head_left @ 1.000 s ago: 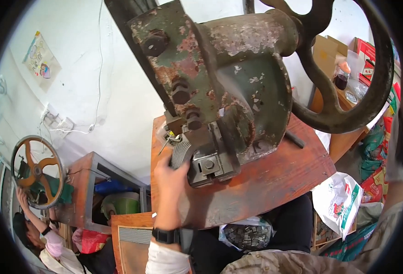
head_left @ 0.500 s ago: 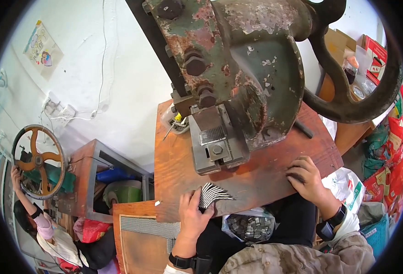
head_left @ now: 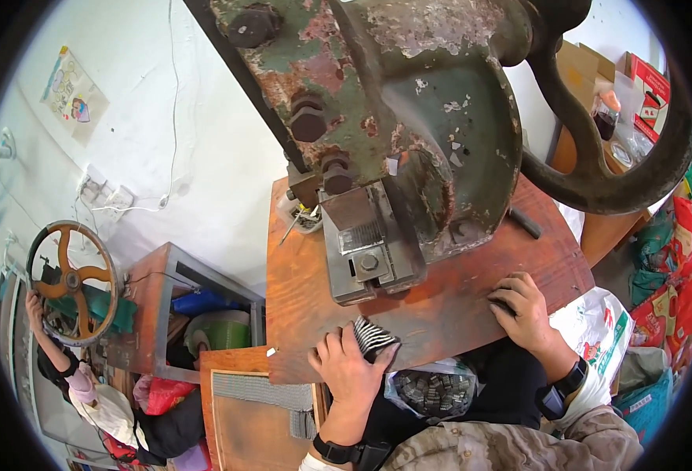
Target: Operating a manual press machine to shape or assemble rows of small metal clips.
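Observation:
At the near edge of the wooden work board (head_left: 299,330), my left hand (head_left: 350,363) grips a fanned bundle of thin metal strips (head_left: 373,336) between thumb and fingers. The strips look striped, light and dark, and their lower ends are hidden by my hand. Farther right, my right hand (head_left: 521,310) rests on the board with its fingers loosely curled and thumb apart; I see nothing held in it. Beyond the hands stands a worn green hand press (head_left: 440,118). Its metal die block (head_left: 373,263) has a ridged piece (head_left: 360,235) under the ram.
A bag of small metal pieces (head_left: 432,390) lies at my lap. A wooden tray (head_left: 256,428) with rows of grey strips stands lower left. The press's big handwheel (head_left: 597,188) curves at right. Another person's hand (head_left: 35,308) holds a wheel (head_left: 70,280) at far left.
My left hand has turned and its thumb now lies across the strips, with less of the bundle showing. My right hand stays about where it was. The view has shifted slightly.

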Demonstrator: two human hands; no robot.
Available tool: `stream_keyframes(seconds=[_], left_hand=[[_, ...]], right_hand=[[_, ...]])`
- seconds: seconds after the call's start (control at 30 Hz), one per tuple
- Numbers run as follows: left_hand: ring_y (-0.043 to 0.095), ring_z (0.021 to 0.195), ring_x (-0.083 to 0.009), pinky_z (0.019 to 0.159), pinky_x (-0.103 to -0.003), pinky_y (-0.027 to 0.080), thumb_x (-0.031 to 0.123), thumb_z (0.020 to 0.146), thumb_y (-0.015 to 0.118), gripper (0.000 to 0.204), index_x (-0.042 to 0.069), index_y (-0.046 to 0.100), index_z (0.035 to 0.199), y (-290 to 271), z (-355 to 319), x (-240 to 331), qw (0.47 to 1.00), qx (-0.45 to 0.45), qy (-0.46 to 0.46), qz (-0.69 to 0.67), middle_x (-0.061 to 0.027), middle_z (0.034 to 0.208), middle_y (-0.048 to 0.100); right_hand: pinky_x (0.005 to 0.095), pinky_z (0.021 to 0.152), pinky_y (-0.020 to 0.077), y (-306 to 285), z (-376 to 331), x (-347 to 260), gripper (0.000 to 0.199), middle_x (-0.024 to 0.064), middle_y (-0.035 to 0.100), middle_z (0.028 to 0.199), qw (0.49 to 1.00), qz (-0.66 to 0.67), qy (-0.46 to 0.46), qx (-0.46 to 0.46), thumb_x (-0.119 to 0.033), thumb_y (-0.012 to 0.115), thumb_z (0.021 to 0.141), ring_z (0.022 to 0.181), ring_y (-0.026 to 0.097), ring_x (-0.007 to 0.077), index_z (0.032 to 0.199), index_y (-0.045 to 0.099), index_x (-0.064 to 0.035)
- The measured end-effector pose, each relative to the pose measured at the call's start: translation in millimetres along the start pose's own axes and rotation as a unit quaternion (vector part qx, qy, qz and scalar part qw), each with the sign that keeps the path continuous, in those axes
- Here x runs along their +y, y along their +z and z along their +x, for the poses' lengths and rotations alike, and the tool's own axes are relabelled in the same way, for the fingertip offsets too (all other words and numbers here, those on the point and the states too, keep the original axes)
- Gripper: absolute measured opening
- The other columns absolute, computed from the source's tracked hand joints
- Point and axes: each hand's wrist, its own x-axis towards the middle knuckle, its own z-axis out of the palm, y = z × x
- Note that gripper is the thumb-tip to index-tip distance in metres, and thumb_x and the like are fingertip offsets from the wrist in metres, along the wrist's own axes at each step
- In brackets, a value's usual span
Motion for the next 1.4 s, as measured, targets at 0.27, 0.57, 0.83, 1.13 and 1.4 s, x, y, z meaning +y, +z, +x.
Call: stream_keyframes(seconds=[0.27, 0.57, 0.83, 1.13, 1.4], left_hand=[[0.054, 0.082, -0.0292, 0.071, -0.04, 0.043, 0.049, 0.068, 0.072, 0.062, 0.0, 0.055, 0.101, 7, 1, -19, 0.998, 0.014, -0.012, -0.061, -0.0121, 0.086, 0.056], [0.038, 0.067, -0.0202, 0.06, -0.031, 0.034, 0.077, 0.076, 0.038, 0.074, 0.004, 0.051, 0.088, -33, -46, -13, 0.335, -0.13, -0.426, -0.83, -0.0055, 0.073, 0.042], [0.058, 0.085, -0.0224, 0.073, -0.038, 0.049, 0.065, 0.087, 0.035, 0.068, 0.002, 0.056, 0.101, 56, -150, -13, 0.382, -0.294, -0.515, -0.709, -0.0103, 0.092, 0.061], [0.038, 0.12, -0.0403, 0.096, -0.053, 0.034, 0.027, 0.089, 0.052, 0.039, -0.001, 0.052, 0.116, 53, -248, -198, 0.908, -0.053, -0.414, 0.023, -0.0202, 0.127, 0.045], [0.056, 0.107, -0.0327, 0.087, -0.043, 0.046, 0.016, 0.082, 0.066, 0.044, -0.003, 0.054, 0.119, 35, -256, -218, 0.849, -0.158, -0.448, -0.231, -0.0211, 0.111, 0.06]], right_hand=[[0.0407, 0.077, 0.0452, -1, 3, -11, 0.022, 0.0114, 0.059, 0.093, 0.999, -0.045, -0.027, -0.005, -0.008, 0.07, 0.065, 0.091, 0.054, 0.0317, 0.086, 0.063, -0.0037], [0.0408, 0.075, 0.0451, 3, -2, -6, 0.019, 0.0116, 0.058, 0.091, 0.998, -0.061, -0.024, 0.012, -0.007, 0.068, 0.067, 0.089, 0.054, 0.0328, 0.084, 0.062, -0.0027], [0.0394, 0.077, 0.0458, 12, 3, -12, 0.016, 0.0124, 0.059, 0.093, 0.996, -0.067, -0.05, 0.019, -0.005, 0.067, 0.069, 0.09, 0.055, 0.0318, 0.084, 0.062, -0.0019], [0.0389, 0.079, 0.0454, 11, -5, -12, 0.012, 0.0144, 0.058, 0.092, 0.995, -0.088, -0.037, 0.015, -0.001, 0.064, 0.072, 0.09, 0.055, 0.033, 0.084, 0.062, 0.0006], [0.037, 0.077, 0.0455, 15, -2, -16, 0.011, 0.0146, 0.058, 0.09, 0.994, -0.102, -0.024, 0.016, 0.002, 0.063, 0.073, 0.087, 0.056, 0.032, 0.084, 0.061, 0.0019]])
